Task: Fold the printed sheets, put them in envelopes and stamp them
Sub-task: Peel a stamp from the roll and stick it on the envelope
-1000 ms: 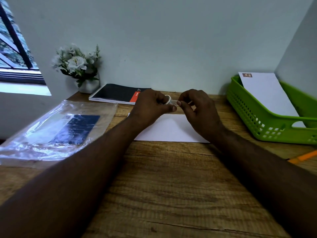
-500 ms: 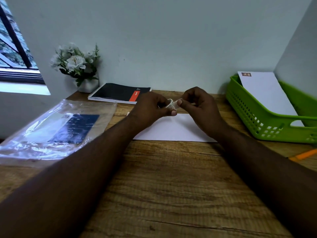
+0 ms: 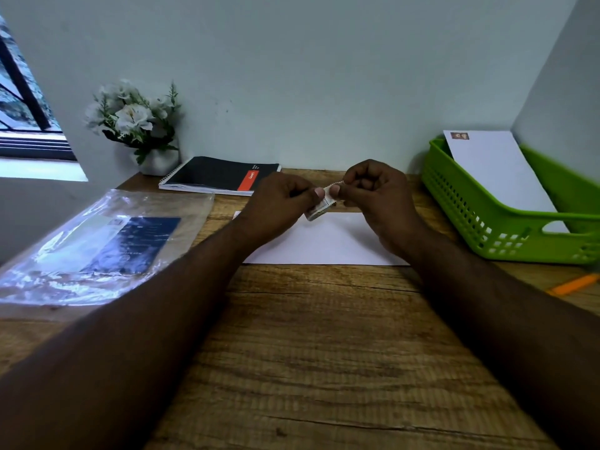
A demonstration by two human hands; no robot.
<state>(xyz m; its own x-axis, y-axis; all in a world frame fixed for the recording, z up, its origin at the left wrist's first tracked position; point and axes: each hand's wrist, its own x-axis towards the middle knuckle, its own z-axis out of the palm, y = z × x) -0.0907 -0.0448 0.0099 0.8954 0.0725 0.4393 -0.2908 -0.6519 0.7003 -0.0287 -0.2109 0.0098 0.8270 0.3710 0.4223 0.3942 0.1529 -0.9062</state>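
At the centre of the frame the left hand [image 3: 279, 203] and the right hand [image 3: 380, 196] meet above a plain white envelope [image 3: 328, 241] that lies flat on the wooden table [image 3: 318, 352]. Both are closed, thumb against fingers, on a small strip of perforated-edged postage stamps [image 3: 323, 203], which they hold between them just above the envelope's far edge. At the right of the frame a bright green perforated plastic basket [image 3: 487, 228] holds a second white envelope [image 3: 496, 170] leaning against its back, with a small brown stamp [image 3: 459, 135] in its upper left corner. At the left a clear plastic sleeve [image 3: 97, 248] lies flat, with a dark blue printed sheet inside. Behind it, near the wall, sit a black spiral notebook with a red band [image 3: 220, 175] and a small white pot of white flowers [image 3: 136, 125]. An orange pencil [image 3: 573, 284] pokes in at the right edge.
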